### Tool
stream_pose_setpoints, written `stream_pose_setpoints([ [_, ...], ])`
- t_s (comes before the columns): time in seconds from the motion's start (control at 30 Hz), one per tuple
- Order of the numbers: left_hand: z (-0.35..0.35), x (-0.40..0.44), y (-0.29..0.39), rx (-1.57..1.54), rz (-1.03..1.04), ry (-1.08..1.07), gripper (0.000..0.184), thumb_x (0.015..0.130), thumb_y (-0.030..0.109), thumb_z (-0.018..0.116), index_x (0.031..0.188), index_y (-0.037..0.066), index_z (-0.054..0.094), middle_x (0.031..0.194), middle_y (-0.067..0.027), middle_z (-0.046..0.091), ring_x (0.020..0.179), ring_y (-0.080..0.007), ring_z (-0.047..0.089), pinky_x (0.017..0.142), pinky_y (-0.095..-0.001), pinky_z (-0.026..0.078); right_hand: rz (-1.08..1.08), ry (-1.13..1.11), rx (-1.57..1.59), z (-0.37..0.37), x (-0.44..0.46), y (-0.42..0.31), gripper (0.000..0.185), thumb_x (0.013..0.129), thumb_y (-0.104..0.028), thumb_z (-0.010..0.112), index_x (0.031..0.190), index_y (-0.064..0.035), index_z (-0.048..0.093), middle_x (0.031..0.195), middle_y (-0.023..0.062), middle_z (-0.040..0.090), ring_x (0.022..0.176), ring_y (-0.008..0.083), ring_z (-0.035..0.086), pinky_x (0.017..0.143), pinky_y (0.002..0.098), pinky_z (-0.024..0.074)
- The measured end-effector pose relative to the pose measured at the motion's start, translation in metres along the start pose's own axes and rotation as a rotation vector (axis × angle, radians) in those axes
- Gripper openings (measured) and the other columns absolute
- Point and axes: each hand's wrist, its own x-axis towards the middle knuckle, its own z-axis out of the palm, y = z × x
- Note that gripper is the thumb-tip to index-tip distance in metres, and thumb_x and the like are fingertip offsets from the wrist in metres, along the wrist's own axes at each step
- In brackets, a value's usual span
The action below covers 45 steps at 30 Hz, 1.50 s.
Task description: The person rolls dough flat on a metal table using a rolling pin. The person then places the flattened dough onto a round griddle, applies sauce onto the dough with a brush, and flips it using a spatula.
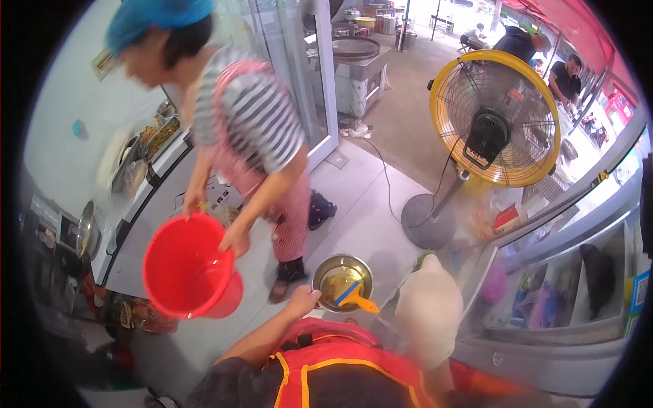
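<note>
Metal bowl with brush, left-held

We recorded one metal bowl [342, 263], its left edge grasped by the left hand [304, 300]. An orange-handled brush [367, 304] crossed the right rim. The right hand was hidden (its grip we could not judge) near a pale, rounded item [428, 313]. Tiled floor [360, 204] ran between co-worker [252, 129] and fan [488, 136].

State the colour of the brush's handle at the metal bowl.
The brush handle is orange, seen best in the head view.
</note>
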Motion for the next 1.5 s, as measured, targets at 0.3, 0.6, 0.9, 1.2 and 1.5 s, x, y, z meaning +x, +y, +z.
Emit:
stream_pose_setpoints([
  [0.3,-0.021,0.1,0.0,-0.126,-0.017,0.099,0.027,0.086,0.015,0.053,0.08,-0.01,0.06,0.071,-0.0147,0.064,0.062,-0.0223,0.066,0.057,-0.0337,0.054,0.08,-0.074,0.022,0.019,0.088,-0.006,0.04,0.092,-0.033,0.052,0.124,-0.0107,0.054,0.125,0.0138,0.054,0.119,0.0292,0.047,0.096,0.0488,0.0378],
  [0.6,-0.071,0.28,0.054,-0.198,0.029,0.083,0.028,0.085,0.014,0.051,0.083,-0.011,0.062,0.069,-0.0163,0.065,0.062,-0.0226,0.066,0.057,-0.0338,0.054,0.104,-0.107,0.004,0.073,0.24,-0.002,0.039,0.092,-0.033,0.052,0.124,-0.0105,0.055,0.125,0.014,0.054,0.119,0.0292,0.047,0.096,0.0482,0.0379],
  [0.9,-0.132,0.456,0.197,-0.024,0.077,0.111,0.028,0.083,0.015,0.052,0.082,-0.011,0.061,0.068,-0.0164,0.064,0.058,-0.0206,0.062,0.057,-0.0333,0.051,0.12,-0.166,0.004,0.175,0.428,-0.031,0.039,0.092,-0.032,0.052,0.124,-0.0104,0.055,0.124,0.0141,0.054,0.119,0.0293,0.047,0.096,0.0475,0.0379],
  [1.2,-0.157,0.657,0.352,-0.297,0.199,0.022,0.022,0.083,0.011,0.051,0.087,-0.008,0.062,0.077,-0.0103,0.065,0.06,-0.0155,0.06,0.057,-0.0311,0.051,0.073,-0.208,0.02,0.22,0.645,-0.064,0.038,0.092,-0.032,0.052,0.124,-0.0103,0.055,0.124,0.0142,0.054,0.119,0.0294,0.047,0.096,0.0469,0.038],
  [1.5,-0.155,0.875,0.497,-0.116,0.204,-0.105,0.022,0.085,0.007,0.047,0.094,-0.009,0.059,0.082,-0.0125,0.065,0.067,-0.0187,0.065,0.063,-0.0333,0.057,-0.064,-0.026,0.093,0.252,0.839,-0.135,0.038,0.092,-0.032,0.051,0.124,-0.0101,0.055,0.124,0.0143,0.054,0.118,0.0295,0.047,0.096,0.0462,0.0381],
])
